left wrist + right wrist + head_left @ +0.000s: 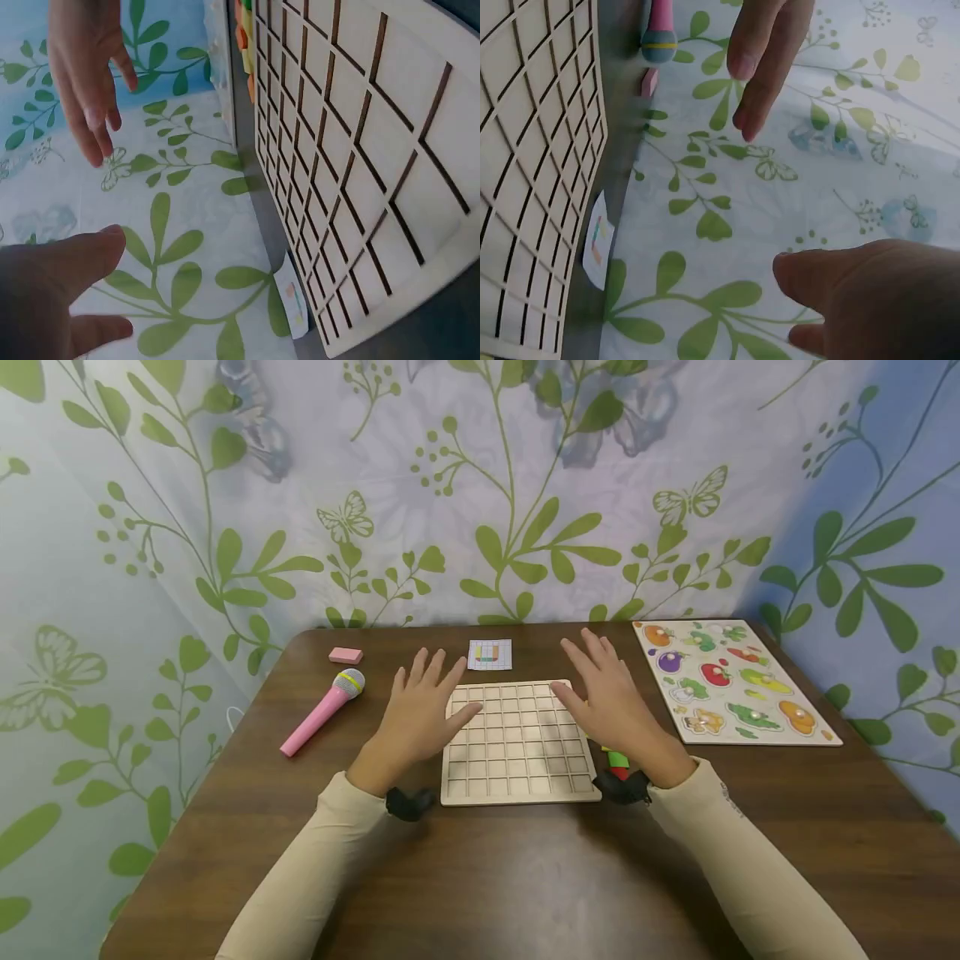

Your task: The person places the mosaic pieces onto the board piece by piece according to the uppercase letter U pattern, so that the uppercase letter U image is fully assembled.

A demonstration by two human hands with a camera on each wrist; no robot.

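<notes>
A pale wooden grid board (pixel 517 743) with square cells lies on the table between both hands. My left hand (pixel 420 710) hovers over its left edge, fingers spread and holding nothing. Over the board's right side is my right hand (pixel 607 702), also empty with its fingers extended. Behind the board lies a small paper card (pixel 490 655) printed with a grid and a coloured pattern. Green and red pieces (pixel 618 762) show beside the board, partly hidden under the right wrist. In the left wrist view, coloured pieces (pixel 244 45) line the board's far side.
A pink toy microphone (pixel 322 712) lies on the left of the brown table (pixel 510 877), with a pink eraser-like block (pixel 346 655) behind it. At the right rests a vegetable peg puzzle board (pixel 731 685). A leaf-patterned curtain (pixel 420 485) stands behind the table.
</notes>
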